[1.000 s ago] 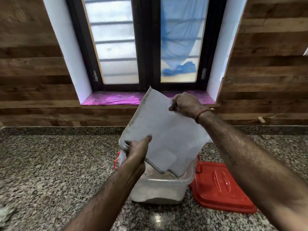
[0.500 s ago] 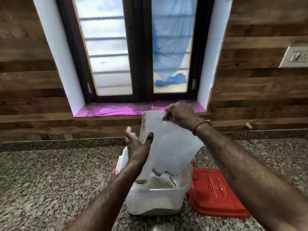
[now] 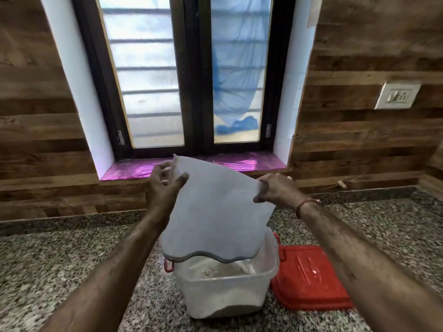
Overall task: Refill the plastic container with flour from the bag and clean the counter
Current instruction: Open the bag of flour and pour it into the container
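- You are holding the limp white flour bag (image 3: 215, 212) upside down in the middle of the frame, directly over the clear rectangular plastic container (image 3: 227, 293). The last of its contents can then drop inside rather than onto the speckled granite bench (image 3: 60, 271).
- Your right hand (image 3: 275, 190) is gripping the bag's upper right corner, with its fingers curled over the edge.
- Your left hand (image 3: 160, 188) is reaching the upper left corner. Its thumb is lying on the front face and its fingers are spreading behind the edge. Blur is hiding the contact, so I cannot tell whether that pinch is closing.
- Lifting both closed corners is probably stretching the bag flat, which should help trapped flour slide out.
- The bag's long axis is running nearly top to bottom and leaning slightly. The closed end is pointing at the window, and the wavy grey-edged mouth is pointing down, just inside the container's rim.
- The container is standing upright at lower centre, holding a mound of pale flour (image 3: 215, 269).
- The flat red plastic lid (image 3: 309, 279) is lying just right of the container, likely parked there for closing afterwards.
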### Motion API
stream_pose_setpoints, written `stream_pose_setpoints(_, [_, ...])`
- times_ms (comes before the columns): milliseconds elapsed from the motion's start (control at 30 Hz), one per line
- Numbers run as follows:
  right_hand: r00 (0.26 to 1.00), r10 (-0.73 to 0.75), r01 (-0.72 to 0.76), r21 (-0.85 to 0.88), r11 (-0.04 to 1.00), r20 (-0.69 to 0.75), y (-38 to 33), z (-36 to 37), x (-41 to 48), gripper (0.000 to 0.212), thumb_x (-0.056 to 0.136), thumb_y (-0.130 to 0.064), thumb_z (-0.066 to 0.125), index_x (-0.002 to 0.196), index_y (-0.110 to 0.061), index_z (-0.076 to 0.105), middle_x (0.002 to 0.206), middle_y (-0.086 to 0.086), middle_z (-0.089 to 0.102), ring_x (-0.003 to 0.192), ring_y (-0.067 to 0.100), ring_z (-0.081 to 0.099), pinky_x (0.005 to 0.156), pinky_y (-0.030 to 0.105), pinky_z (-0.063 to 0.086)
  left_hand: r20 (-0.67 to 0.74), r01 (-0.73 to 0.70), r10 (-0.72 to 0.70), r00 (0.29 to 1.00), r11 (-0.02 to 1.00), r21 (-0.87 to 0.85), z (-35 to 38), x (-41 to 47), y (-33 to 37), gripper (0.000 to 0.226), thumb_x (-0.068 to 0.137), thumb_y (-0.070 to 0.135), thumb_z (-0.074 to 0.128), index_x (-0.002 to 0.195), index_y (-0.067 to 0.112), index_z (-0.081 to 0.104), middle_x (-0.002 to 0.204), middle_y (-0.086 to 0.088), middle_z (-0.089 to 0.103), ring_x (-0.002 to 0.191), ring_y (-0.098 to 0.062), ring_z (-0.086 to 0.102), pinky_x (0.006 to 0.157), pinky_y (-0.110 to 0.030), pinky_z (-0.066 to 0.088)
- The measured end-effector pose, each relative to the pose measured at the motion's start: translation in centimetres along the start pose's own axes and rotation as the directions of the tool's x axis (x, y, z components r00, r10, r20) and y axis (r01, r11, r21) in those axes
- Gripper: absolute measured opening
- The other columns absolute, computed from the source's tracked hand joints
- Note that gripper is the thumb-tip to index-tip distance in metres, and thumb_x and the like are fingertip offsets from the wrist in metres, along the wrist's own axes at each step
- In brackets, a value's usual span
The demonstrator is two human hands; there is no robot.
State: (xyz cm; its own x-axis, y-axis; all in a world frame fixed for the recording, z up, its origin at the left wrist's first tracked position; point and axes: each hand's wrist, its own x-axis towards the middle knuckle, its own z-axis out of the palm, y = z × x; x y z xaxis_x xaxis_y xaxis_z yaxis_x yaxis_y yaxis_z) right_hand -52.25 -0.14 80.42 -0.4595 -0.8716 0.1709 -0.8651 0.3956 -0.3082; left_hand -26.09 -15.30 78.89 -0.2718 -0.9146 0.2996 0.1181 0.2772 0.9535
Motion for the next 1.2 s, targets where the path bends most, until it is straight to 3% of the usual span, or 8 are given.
stream_pose_setpoints(100, [0.998,-0.018,0.029,0.165,0.986,-0.064,-0.9,0.1,0.3,0.039,0.070,-0.043,0.088,0.103,-0.027,0.078,0.098,-0.007,0.077,0.092,0.015,0.070,0.080,0.033,0.055,-0.035,-0.067,0.069,0.997,0.996,0.065,0.5,0.4,1.2,0.028,0.077,0.037,0.081,0.098,0.021,0.073,0.092,0.001,0.075,0.080,-0.015,0.067,0.072,-0.035,0.054])
stream_pose_setpoints(367, [0.999,0.028,-0.005,0.624,0.782,-0.027,2.9,0.8,-1.4,0.038,0.069,-0.039,0.090,0.078,-0.008,0.069,0.073,-0.003,0.070,0.070,0.012,0.063,0.070,0.034,0.050,-0.040,0.073,-0.081,0.996,0.981,-0.181,-2.1,1.9,0.8,0.017,0.089,-0.005,0.067,0.087,0.011,0.070,0.068,0.009,0.073,0.056,0.006,0.064,0.051,-0.012,0.046])
stream_pose_setpoints(433, [0.996,0.009,0.059,0.742,0.668,-0.087,3.1,1.6,-1.4,0.043,0.073,-0.036,0.090,0.083,-0.001,0.068,0.080,0.006,0.070,0.075,0.019,0.064,0.071,0.037,0.052,-0.046,0.075,-0.082,0.996,0.986,-0.150,-2.3,2.0,0.5,0.012,0.089,0.004,0.072,0.098,0.011,0.069,0.086,0.001,0.074,0.069,0.000,0.066,0.063,-0.021,0.052])
stream_pose_setpoints(500, [0.994,-0.018,0.094,0.772,0.628,-0.106,2.7,1.9,-1.3,0.030,0.079,-0.026,0.087,0.085,-0.003,0.070,0.084,0.008,0.072,0.077,0.019,0.066,0.072,0.038,0.054,-0.082,-0.059,0.065,0.995,0.996,0.074,-2.2,2.6,0.2,0.047,0.083,0.016,0.081,0.124,0.015,0.057,0.122,-0.006,0.064,0.106,-0.013,0.064,0.092,-0.036,0.052])
stream_pose_setpoints(633, [0.990,-0.036,0.127,0.747,0.652,-0.137,1.4,1.7,-0.4,0.013,0.080,-0.017,0.086,0.082,-0.010,0.074,0.082,-0.002,0.075,0.078,0.012,0.068,0.072,0.036,0.055,0.079,-0.414,0.529,0.845,0.554,0.722,0.3,2.5,1.2,0.084,0.076,0.045,0.082,0.148,0.025,0.043,0.151,-0.004,0.046,0.142,-0.028,0.038,0.113,-0.056,0.028])
stream_pose_setpoints(767, [0.984,-0.100,0.178,0.730,0.659,-0.150,0.5,0.9,0.7,0.023,0.078,-0.025,0.087,0.087,-0.007,0.075,0.091,0.008,0.078,0.086,0.018,0.072,0.076,0.037,0.058,0.466,-0.636,0.519,0.717,0.214,0.741,4.7,2.5,1.5,0.044,0.086,0.051,0.072,0.124,0.031,0.069,0.130,0.002,0.068,0.138,-0.026,0.050,0.118,-0.061,0.009])
stream_pose_setpoints(933, [0.981,-0.024,0.176,0.831,0.527,-0.192,2.0,1.4,0.4,0.036,0.082,-0.020,0.085,0.111,-0.006,0.067,0.101,0.008,0.075,0.091,0.018,0.071,0.079,0.034,0.061,0.378,-0.620,0.533,0.757,0.402,0.674,7.4,2.8,2.2,0.011,0.087,0.030,0.078,0.076,0.029,0.076,0.079,0.010,0.077,0.080,-0.017,0.069,0.090,-0.037,0.032])
stream_pose_setpoints(1200, [0.992,0.117,-0.004,0.896,0.443,-0.053,4.3,10.5,-2.8,0.030,0.082,-0.023,0.084,0.092,0.003,0.071,0.075,-0.001,0.065,0.061,-0.002,0.057,0.055,0.014,0.046,0.237,-0.463,0.442,0.865,0.523,0.716,6.6,4.1,2.9,0.013,0.092,0.026,0.069,0.082,0.029,0.076,0.083,0.013,0.077,0.089,-0.014,0.068,0.084,-0.032,0.025])
